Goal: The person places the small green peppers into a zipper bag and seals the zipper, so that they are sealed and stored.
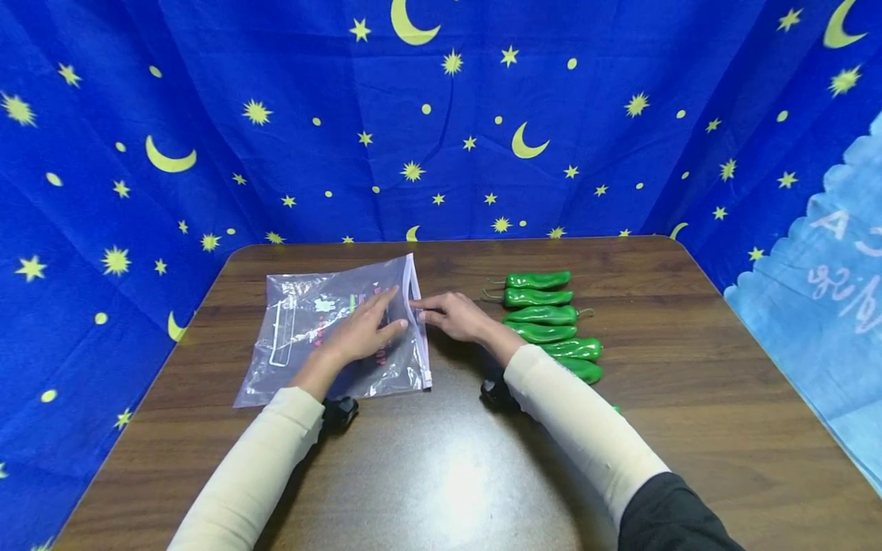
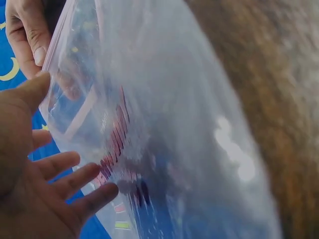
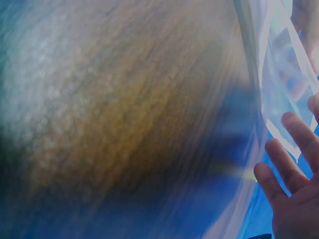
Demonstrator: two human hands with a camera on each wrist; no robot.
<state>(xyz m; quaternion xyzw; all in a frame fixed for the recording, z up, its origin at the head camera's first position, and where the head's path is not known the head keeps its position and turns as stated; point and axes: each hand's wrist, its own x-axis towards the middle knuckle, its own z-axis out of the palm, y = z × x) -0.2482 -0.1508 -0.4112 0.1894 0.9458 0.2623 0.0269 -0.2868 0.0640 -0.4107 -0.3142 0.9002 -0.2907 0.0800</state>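
Note:
A clear zip bag [image 1: 296, 383] with printed marks lies flat on the table, its pale slider edge toward the right. My left hand [image 1: 361, 330] is over the bag near that edge, fingers extended; the left wrist view shows this hand [image 2: 45, 184] with its fingers spread against the film. At the bag's mouth, my right hand [image 1: 457, 315] has a fingertip between the parted edges. Seen from the right wrist, the right hand's [image 3: 299, 191] other fingers are straight and apart. The mouth of the bag [image 2: 82, 114] gapes in the left wrist view.
Several green peppers [image 1: 544, 315] lie in a column right of the bag, the nearest ones partly hidden by my right forearm. The brown wooden table [image 1: 689, 360] ends at a blue star-and-moon cloth [image 1: 468, 176]. A light blue cloth [image 1: 827, 291] hangs at the right.

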